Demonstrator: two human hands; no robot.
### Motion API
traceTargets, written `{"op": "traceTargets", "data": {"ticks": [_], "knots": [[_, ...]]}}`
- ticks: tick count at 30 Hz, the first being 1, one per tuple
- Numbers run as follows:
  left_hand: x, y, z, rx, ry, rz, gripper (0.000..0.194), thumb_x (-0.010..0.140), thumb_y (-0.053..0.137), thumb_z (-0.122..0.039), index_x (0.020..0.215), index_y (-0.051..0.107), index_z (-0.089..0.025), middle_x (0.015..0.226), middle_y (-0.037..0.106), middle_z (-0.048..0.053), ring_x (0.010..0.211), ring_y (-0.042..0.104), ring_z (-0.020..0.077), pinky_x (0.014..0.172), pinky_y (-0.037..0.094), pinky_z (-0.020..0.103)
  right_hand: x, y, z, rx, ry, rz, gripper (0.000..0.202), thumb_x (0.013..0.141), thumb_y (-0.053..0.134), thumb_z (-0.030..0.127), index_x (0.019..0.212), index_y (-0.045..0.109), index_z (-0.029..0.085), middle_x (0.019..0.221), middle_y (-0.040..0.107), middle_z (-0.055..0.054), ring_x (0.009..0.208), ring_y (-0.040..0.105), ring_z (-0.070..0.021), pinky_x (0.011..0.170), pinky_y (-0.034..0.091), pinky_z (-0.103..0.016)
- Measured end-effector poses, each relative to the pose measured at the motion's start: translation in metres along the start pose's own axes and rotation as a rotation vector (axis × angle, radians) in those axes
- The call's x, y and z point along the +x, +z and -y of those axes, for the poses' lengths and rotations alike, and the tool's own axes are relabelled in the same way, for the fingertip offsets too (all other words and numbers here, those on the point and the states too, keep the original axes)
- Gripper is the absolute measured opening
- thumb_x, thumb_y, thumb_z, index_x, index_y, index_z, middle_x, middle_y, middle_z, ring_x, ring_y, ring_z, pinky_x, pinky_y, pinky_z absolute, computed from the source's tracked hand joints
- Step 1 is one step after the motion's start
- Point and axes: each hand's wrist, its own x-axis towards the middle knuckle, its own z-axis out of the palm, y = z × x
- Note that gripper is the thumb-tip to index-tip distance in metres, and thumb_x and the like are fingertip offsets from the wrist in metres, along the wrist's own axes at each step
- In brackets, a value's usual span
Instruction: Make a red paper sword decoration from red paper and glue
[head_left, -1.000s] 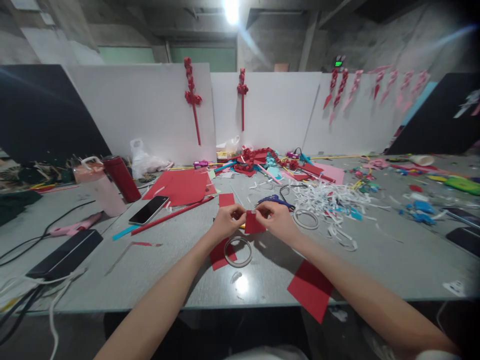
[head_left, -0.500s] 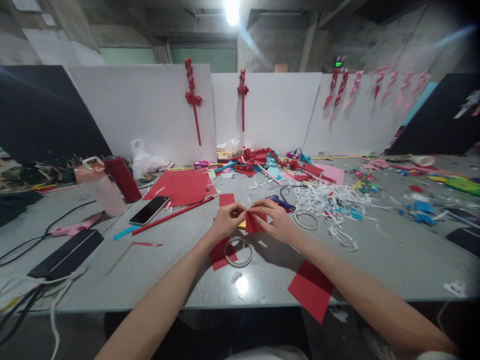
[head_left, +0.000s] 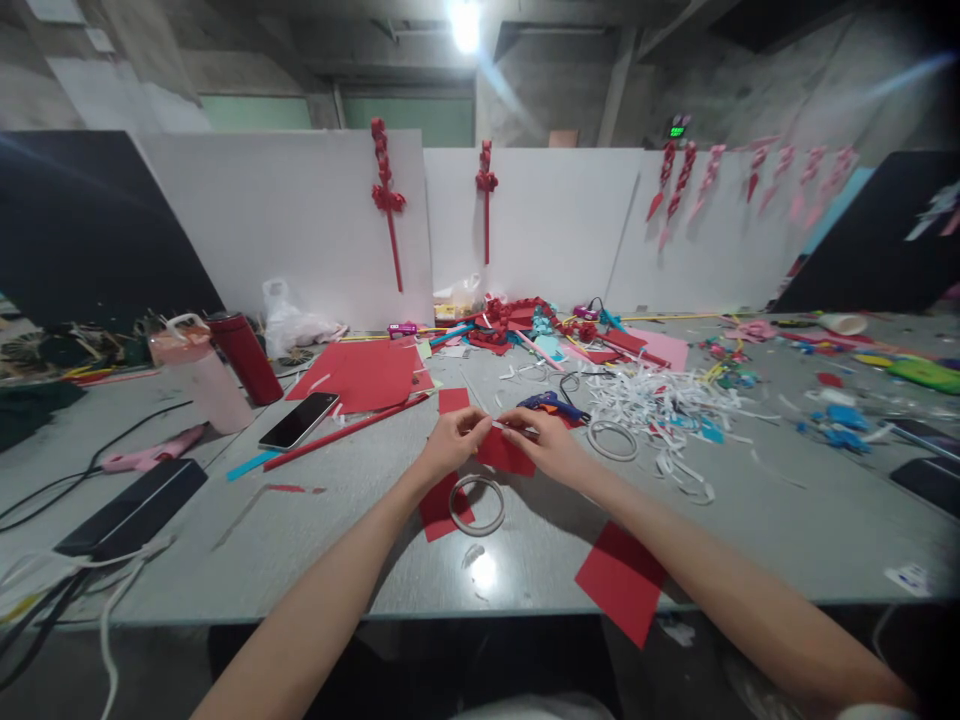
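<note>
1. I see a person's two bare hands close together above a gray table [head_left: 555, 545], fingers bent inward, with a small red paper [head_left: 504, 457] between them.
2. The left hand [head_left: 454, 440] pinches the paper's far left part between thumb and fingertips.
3. The right hand [head_left: 553, 448] pinches its far edge the same way, the other fingers curled loosely. Between the fingertips runs a thin pale sliver, too small to make out.
4. Just nearer the person than the left hand, a gray ring [head_left: 456, 518] partly overlaps a red strip [head_left: 437, 513]. More red paper shows just beyond that hand; I cannot tell whether it is the same piece.
5. Just beyond the right hand sits a blue tool [head_left: 564, 406], partly hidden. To that hand's right lie a second ring [head_left: 592, 440] and, farther out, a heap of white paper shreds [head_left: 656, 398].
6. Below the right forearm, a red square [head_left: 621, 585] pokes one corner past the table's edge.
7. Left of the left hand are a red stick [head_left: 345, 432], then a phone [head_left: 298, 421].
</note>
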Motion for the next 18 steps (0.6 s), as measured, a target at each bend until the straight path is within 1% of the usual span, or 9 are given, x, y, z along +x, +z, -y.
{"op": "traceTargets", "data": {"ticks": [4, 8, 10, 12, 13, 14, 16, 17, 18], "knots": [[-0.001, -0.001, 0.001, 0.064, -0.008, -0.041, 0.039, 0.091, 0.063, -0.049, 0.084, 0.072, -0.012, 0.070, 0.066, 0.002, 0.060, 0.054, 0.0119, 0.058, 0.041, 0.022, -0.001, 0.002, 0.002, -0.006, 0.006, -0.015, 0.023, 0.099, 0.058, 0.035, 0.112, 0.071, 0.021, 0.106, 0.075, -0.006, 0.097, 0.070, -0.0220, 0.085, 0.056, -0.034], [0.001, -0.005, 0.005, 0.084, -0.021, -0.077, 0.040, 0.092, 0.062, -0.049, 0.081, 0.072, -0.012, 0.069, 0.065, 0.002, 0.061, 0.055, 0.0123, 0.058, 0.041, 0.022, 0.000, 0.002, 0.002, 0.025, 0.052, -0.046, 0.023, 0.098, 0.057, 0.035, 0.111, 0.072, 0.022, 0.103, 0.076, -0.006, 0.094, 0.071, -0.0224, 0.081, 0.055, -0.033], [0.002, -0.006, 0.008, 0.091, -0.037, -0.076, 0.040, 0.093, 0.061, -0.049, 0.082, 0.072, -0.012, 0.069, 0.065, 0.002, 0.061, 0.056, 0.0130, 0.058, 0.041, 0.023, 0.001, 0.001, -0.001, 0.033, 0.085, -0.076, 0.023, 0.096, 0.059, 0.035, 0.109, 0.073, 0.021, 0.102, 0.077, -0.006, 0.093, 0.071, -0.0231, 0.080, 0.055, -0.033], [0.004, -0.007, 0.012, 0.088, -0.040, -0.056, 0.041, 0.096, 0.057, -0.048, 0.089, 0.073, -0.011, 0.071, 0.066, 0.003, 0.063, 0.057, 0.0138, 0.059, 0.044, 0.024, 0.003, 0.000, -0.005, 0.035, 0.116, -0.098, 0.023, 0.094, 0.060, 0.035, 0.106, 0.074, 0.021, 0.101, 0.077, -0.006, 0.093, 0.071, -0.0236, 0.081, 0.055, -0.034], [0.005, -0.008, 0.013, 0.091, -0.021, -0.055, 0.039, 0.098, 0.054, -0.046, 0.098, 0.074, -0.012, 0.075, 0.068, 0.004, 0.065, 0.059, 0.0142, 0.061, 0.047, 0.025, 0.004, 0.000, -0.008, 0.047, 0.134, -0.106, 0.024, 0.094, 0.061, 0.036, 0.105, 0.075, 0.020, 0.101, 0.077, -0.006, 0.093, 0.071, -0.0237, 0.081, 0.054, -0.034], [0.005, -0.009, 0.013, 0.105, 0.021, -0.064, 0.037, 0.100, 0.052, -0.041, 0.110, 0.073, -0.013, 0.084, 0.070, 0.005, 0.069, 0.061, 0.0149, 0.065, 0.050, 0.026, 0.005, -0.001, -0.011, 0.074, 0.152, -0.117, 0.025, 0.092, 0.062, 0.038, 0.104, 0.075, 0.020, 0.101, 0.078, -0.007, 0.092, 0.071, -0.0237, 0.081, 0.054, -0.034], [0.003, -0.012, 0.009, 0.183, 0.176, -0.087, 0.037, 0.100, 0.051, -0.029, 0.134, 0.062, -0.019, 0.111, 0.070, 0.009, 0.089, 0.066, 0.0173, 0.080, 0.055, 0.031, 0.008, -0.002, -0.016, 0.167, 0.196, -0.144, 0.027, 0.089, 0.065, 0.041, 0.101, 0.075, 0.019, 0.099, 0.078, -0.007, 0.091, 0.071, -0.0235, 0.081, 0.053, -0.035], [0.002, -0.014, 0.006, 0.252, 0.277, -0.079, 0.043, 0.099, 0.052, -0.023, 0.142, 0.056, -0.022, 0.125, 0.066, 0.011, 0.103, 0.065, 0.0192, 0.091, 0.055, 0.035, 0.009, -0.002, -0.018, 0.226, 0.223, -0.158, 0.028, 0.087, 0.067, 0.043, 0.099, 0.076, 0.019, 0.098, 0.078, -0.007, 0.090, 0.071, -0.0234, 0.081, 0.053, -0.035], [0.001, -0.016, 0.002, 0.336, 0.373, -0.046, 0.049, 0.097, 0.054, -0.018, 0.145, 0.053, -0.025, 0.136, 0.060, 0.012, 0.117, 0.060, 0.0215, 0.100, 0.051, 0.039, 0.010, -0.003, -0.019, 0.282, 0.250, -0.170, 0.030, 0.084, 0.070, 0.044, 0.097, 0.076, 0.019, 0.097, 0.078, -0.007, 0.088, 0.071, -0.0232, 0.080, 0.053, -0.035]]}}
